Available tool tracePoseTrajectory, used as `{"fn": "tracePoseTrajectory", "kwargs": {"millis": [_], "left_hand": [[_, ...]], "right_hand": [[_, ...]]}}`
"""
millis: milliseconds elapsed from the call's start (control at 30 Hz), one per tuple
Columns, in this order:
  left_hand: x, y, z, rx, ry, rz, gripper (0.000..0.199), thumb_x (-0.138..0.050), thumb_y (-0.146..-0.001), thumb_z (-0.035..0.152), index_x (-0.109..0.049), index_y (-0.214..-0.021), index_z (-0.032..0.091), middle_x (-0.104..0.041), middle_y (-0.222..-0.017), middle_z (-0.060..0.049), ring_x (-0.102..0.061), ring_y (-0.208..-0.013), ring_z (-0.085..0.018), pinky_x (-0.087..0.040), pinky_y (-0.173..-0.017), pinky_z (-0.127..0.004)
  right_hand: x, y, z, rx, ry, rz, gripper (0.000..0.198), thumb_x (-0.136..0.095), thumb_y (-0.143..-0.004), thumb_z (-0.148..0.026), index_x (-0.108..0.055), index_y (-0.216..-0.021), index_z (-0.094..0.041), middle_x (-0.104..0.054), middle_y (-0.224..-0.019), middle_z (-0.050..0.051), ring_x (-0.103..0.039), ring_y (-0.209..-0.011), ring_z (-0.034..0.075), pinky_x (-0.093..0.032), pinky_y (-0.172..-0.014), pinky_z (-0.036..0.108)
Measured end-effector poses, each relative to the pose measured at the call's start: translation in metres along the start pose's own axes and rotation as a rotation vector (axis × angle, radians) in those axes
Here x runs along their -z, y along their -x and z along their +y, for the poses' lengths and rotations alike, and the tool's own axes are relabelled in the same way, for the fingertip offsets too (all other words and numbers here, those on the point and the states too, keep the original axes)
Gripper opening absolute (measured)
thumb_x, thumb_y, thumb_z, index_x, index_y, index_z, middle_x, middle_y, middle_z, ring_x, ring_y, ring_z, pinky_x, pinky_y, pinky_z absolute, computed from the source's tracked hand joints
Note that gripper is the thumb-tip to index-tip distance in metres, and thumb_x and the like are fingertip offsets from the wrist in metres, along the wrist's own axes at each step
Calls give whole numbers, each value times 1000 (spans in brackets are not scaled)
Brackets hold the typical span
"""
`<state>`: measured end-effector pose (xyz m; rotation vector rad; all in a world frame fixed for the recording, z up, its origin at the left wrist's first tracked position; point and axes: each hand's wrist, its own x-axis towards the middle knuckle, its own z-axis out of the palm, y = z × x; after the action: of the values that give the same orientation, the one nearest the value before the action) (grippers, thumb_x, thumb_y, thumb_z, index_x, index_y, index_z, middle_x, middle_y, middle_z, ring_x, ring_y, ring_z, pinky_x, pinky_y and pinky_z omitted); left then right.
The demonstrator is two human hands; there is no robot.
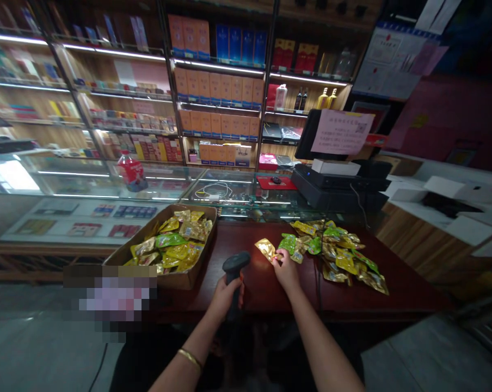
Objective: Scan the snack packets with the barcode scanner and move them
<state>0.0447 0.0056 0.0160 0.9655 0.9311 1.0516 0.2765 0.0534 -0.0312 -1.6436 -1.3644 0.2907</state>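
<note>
My left hand [228, 294] is wrapped round the handle of a dark barcode scanner [235, 263], held upright over the front of the brown table. In my right hand [286, 268], a gold foil snack packet [265, 249] is pinched by its near corner, just above the tabletop. Right of that hand lies a loose pile of gold, yellow and green snack packets [344, 256]. Left of the scanner, a cardboard box [192, 276] holds many similar packets [180, 239].
Behind the dark red-brown table [229, 234] runs a glass display counter [168, 182] bearing a red-capped bottle [130, 171] and a white cable [213, 190]. A cash register with a screen [331, 141] stands back right. A dark cord [320, 267] crosses the table by the pile.
</note>
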Motion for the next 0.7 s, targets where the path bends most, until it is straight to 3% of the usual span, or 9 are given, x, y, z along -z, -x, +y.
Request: {"fn": "tracePoseTrajectory", "kwargs": {"millis": [333, 567, 700], "left_hand": [[4, -6, -5, -1, 8, -39, 53, -69, -72, 47, -56, -111, 13, -60, -53, 6, -50, -34, -12, -38, -32, -20], [4, -7, -9, 34, 12, 16, 53, -69, -72, 47, -56, -110, 13, -59, -53, 6, -49, -34, -11, -38, -33, -20], [4, -9, -10, 36, 31, 59, 52, -69, -70, 49, -55, -106, 14, -57, -52, 7, -48, -33, -11, -38, -32, -21]], "right_hand": [[0, -1, 4, 3, -65, -11, 30, -52, -81, -36, -55, -107, -23, -74, -97, 8, -71, -88, 25, -53, -79, 37], [-2, 1, 9, -50, -157, -4, 33, -55, -79, -41, -55, -106, -23, -72, -105, 11, -71, -94, 26, -53, -84, 40], [-1, 2, 12, -104, -210, 19, 37, -57, -78, -45, -54, -108, -22, -75, -98, 10, -73, -90, 26, -55, -80, 38]]}}
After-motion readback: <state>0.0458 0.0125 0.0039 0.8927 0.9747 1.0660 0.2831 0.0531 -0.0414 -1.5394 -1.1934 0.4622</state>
